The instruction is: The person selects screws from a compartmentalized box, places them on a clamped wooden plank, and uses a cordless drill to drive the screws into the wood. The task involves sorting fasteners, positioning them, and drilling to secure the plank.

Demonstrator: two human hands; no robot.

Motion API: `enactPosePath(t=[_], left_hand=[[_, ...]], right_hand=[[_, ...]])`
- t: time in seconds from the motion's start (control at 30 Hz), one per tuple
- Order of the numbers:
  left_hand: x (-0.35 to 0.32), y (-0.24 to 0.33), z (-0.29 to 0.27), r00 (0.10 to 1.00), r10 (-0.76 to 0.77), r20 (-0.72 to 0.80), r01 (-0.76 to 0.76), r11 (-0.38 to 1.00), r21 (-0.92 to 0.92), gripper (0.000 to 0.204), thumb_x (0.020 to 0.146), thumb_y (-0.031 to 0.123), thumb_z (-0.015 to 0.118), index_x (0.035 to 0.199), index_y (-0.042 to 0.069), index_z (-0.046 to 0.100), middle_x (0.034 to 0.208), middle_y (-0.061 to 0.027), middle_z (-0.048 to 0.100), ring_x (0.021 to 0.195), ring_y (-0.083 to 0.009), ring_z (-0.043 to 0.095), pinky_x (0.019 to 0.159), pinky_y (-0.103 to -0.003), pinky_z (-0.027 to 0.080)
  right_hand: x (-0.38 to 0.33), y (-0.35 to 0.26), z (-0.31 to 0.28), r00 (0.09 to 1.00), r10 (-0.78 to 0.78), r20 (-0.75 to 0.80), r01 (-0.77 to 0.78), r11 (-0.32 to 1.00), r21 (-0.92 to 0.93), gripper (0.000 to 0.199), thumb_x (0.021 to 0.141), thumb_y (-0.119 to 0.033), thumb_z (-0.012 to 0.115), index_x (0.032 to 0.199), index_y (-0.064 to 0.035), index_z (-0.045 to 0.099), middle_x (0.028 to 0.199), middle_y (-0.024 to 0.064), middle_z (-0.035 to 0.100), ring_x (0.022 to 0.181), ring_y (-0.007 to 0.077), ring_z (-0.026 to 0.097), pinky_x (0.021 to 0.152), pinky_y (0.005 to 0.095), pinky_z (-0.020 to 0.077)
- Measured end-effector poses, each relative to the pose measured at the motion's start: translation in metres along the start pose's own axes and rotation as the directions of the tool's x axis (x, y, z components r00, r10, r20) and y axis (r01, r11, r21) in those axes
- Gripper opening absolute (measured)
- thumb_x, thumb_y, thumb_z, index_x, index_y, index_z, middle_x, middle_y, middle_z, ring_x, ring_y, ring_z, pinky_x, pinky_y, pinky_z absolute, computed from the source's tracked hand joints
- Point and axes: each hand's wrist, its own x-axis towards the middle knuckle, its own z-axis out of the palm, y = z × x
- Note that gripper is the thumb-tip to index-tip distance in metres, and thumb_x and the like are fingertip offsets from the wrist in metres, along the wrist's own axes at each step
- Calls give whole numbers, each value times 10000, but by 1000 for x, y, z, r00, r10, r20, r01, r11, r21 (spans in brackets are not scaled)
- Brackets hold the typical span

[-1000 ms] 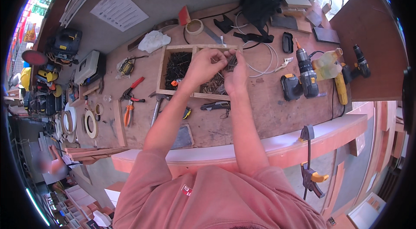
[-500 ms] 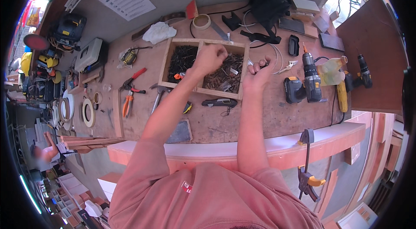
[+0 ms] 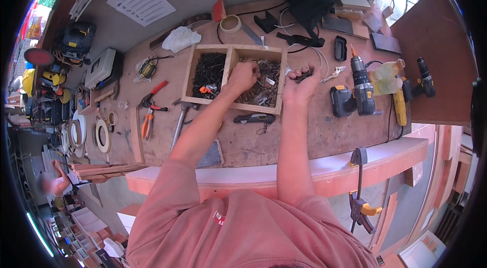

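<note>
A two-part wooden box sits on the workbench. Black screws fill its left compartment, with a small orange piece on them. Brownish screws lie in the right compartment. My left hand reaches into that right compartment, its fingers bent down together at the screws; whatever they pinch is hidden. Just right of the box my right hand is turned palm up, its fingers curled around several dark screws.
A cordless drill stands to the right, another drill beyond it. Left of the box lie pliers, a hammer and a tape measure. A utility knife lies before the box. A clamp hangs at the bench edge.
My left hand has gone from above the box down into the right compartment. My right hand has turned more palm up, so the screws in it now show.
</note>
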Motion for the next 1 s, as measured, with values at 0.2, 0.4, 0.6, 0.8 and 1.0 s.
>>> enactPosePath(t=[0.2, 0.4, 0.6, 0.8, 1.0], left_hand=[[15, 18, -2, 993, 14, -114, -25, 995, -92, 220, 838, 166, 751, 982, 2, 722, 874, -201, 729, 862, -374, 715, 812, -455, 548], [20, 39, 27, 991, 125, -53, -110, 969, 223, 190, 820, 84, 662, 986, 19, 727, 1008, -203, 707, 996, -390, 685, 859, -511, 544], [19, 39, 28, 997, 8, -76, 7, 982, 191, 218, 852, 155, 633, 1002, 27, 723, 1054, -213, 703, 1019, -410, 672, 879, -522, 545], [19, 10, -6, 992, -106, 70, 123, 932, -341, 199, 950, 216, 644, 1007, 26, 663, 1002, -161, 735, 877, -285, 699, 781, -400, 575], [-2, 56, -72, 970, 71, 234, 136, 640, -756, 151, 951, 121, 670, 1016, -10, 631, 911, -76, 747, 803, -132, 687, 709, -284, 556]], right_hand=[[-3, 2, 3, 1000, 13, -10, -13, 1000, -4, 139, 1023, -272, 498, 998, -136, 512, 773, -14, 457, 648, 125, 425, 587, 283, 359], [-3, -3, 6, 1000, -14, -15, 14, 1000, -15, 131, 1014, -258, 503, 987, -130, 506, 772, -10, 449, 651, 127, 417, 580, 283, 357], [-6, -5, 6, 1000, -13, -9, 13, 999, -29, 123, 1014, -251, 502, 978, -133, 506, 773, -10, 451, 653, 129, 421, 588, 285, 366], [3, 1, 0, 999, 44, 13, -43, 999, -21, 124, 1015, -253, 504, 997, -133, 524, 791, -12, 482, 686, 137, 455, 642, 307, 395], [-9, 8, 7, 982, 177, 70, -162, 970, -182, 251, 1054, -356, 498, 1110, -118, 556, 923, 20, 567, 827, 164, 554, 762, 330, 454]])
